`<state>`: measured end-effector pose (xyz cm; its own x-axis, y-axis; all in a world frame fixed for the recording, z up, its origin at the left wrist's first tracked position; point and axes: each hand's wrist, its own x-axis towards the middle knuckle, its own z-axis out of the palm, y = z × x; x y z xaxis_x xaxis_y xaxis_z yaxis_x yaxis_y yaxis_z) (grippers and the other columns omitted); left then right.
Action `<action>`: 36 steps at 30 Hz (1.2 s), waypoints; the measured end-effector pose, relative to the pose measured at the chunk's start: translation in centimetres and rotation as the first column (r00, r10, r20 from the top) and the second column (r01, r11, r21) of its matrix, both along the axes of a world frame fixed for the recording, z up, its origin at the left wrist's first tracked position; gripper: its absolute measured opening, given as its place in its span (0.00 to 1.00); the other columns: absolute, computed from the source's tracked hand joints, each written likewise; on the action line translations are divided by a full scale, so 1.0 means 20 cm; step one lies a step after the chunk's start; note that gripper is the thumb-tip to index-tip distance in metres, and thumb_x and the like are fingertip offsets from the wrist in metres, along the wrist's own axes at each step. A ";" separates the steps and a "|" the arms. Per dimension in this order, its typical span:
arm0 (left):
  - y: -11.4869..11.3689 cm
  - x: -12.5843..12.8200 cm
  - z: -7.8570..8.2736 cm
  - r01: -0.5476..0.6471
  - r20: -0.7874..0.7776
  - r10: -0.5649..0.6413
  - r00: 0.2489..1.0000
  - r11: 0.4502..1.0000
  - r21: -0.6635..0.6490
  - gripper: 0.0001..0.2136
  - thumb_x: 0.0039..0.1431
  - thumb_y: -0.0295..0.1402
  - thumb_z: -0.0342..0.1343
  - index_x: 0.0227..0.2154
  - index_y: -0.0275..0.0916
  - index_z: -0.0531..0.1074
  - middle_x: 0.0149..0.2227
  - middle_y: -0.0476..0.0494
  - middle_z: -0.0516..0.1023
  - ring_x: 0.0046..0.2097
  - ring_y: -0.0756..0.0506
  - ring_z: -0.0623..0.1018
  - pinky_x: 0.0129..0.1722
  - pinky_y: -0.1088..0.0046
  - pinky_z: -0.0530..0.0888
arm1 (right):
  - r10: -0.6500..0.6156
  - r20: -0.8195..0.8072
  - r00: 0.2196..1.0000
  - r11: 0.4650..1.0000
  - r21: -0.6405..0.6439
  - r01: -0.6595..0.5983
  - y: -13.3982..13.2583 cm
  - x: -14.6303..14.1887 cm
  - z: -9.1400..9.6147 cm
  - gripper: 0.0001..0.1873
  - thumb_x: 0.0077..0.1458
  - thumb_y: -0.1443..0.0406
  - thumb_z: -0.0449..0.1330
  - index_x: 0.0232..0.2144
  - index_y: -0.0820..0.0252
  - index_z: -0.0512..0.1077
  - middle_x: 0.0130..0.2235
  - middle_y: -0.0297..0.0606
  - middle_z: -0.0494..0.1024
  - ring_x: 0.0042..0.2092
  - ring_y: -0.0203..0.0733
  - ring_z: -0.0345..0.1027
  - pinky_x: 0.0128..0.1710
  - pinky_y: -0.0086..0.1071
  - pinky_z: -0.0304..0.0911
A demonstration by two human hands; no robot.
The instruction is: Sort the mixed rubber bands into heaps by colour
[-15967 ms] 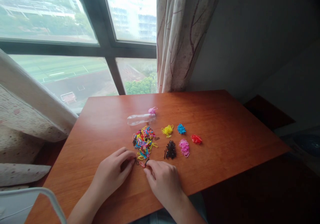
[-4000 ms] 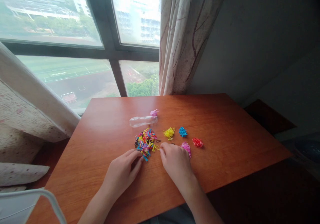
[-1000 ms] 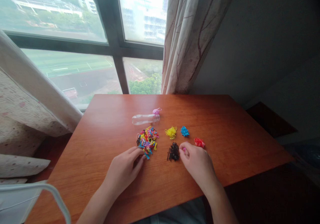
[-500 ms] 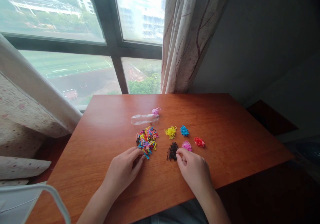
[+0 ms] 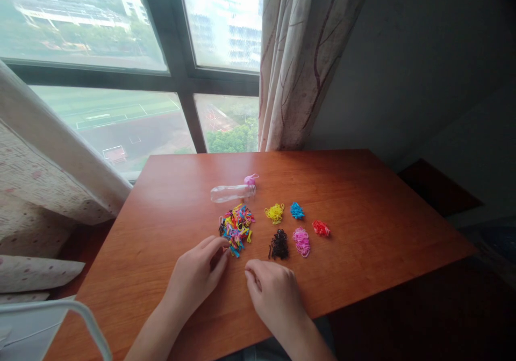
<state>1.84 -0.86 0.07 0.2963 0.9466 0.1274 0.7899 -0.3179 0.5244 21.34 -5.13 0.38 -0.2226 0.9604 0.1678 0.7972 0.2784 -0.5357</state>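
A mixed heap of small colourful rubber bands [image 5: 237, 228] lies on the wooden table. At its near left edge is my left hand [image 5: 201, 264], fingers curled and thumb close to the index finger; whatever it pinches is too small to make out. My right hand [image 5: 274, 292] hovers closer to me, between that heap and the black rubber bands [image 5: 279, 244]. Its fingers are curled together, and what they hold, if anything, is hidden. Sorted piles lie to the right: yellow bands [image 5: 274, 213], blue bands [image 5: 297, 210], pink bands [image 5: 302, 242] and red bands [image 5: 321, 228].
Behind the heap a clear plastic bottle [image 5: 231, 193] lies on its side, with a pink cap [image 5: 250, 180] beside its mouth. The wooden table [image 5: 363, 189] runs up to a window and curtain [image 5: 290, 71]. A white curved rail [image 5: 91, 318] stands at lower left.
My right hand has moved left and toward me, away from the black and pink piles, uncovering the pink one. My left hand has shifted only slightly at the mixed heap.
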 end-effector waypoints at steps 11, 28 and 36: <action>0.01 0.01 -0.01 -0.012 -0.078 0.013 0.997 1.000 0.006 0.08 0.64 0.34 0.49 0.40 0.44 0.73 0.34 0.49 0.77 0.32 0.48 0.77 0.30 0.75 0.69 | 0.017 -0.021 1.000 0.999 0.047 -0.016 -0.01 -0.02 -0.07 0.08 0.60 0.71 0.53 0.32 0.54 0.69 0.29 0.30 0.77 0.32 0.37 0.71 0.30 0.31 0.48; 0.01 0.01 0.01 -0.029 -0.012 0.030 0.999 0.999 0.032 0.07 0.65 0.33 0.49 0.39 0.43 0.72 0.33 0.51 0.76 0.31 0.50 0.76 0.31 0.76 0.70 | 0.003 -0.024 1.000 1.000 0.022 -0.003 -0.01 -0.02 -0.06 0.08 0.60 0.71 0.52 0.32 0.55 0.68 0.28 0.31 0.76 0.31 0.37 0.71 0.30 0.31 0.48; 0.01 0.01 0.03 -0.031 0.017 0.031 0.999 0.999 0.044 0.09 0.63 0.32 0.48 0.41 0.43 0.72 0.33 0.51 0.76 0.29 0.51 0.77 0.28 0.77 0.70 | 0.006 -0.019 1.000 1.000 0.025 -0.005 -0.01 -0.02 -0.05 0.08 0.60 0.71 0.53 0.32 0.55 0.69 0.29 0.31 0.77 0.32 0.37 0.71 0.30 0.30 0.49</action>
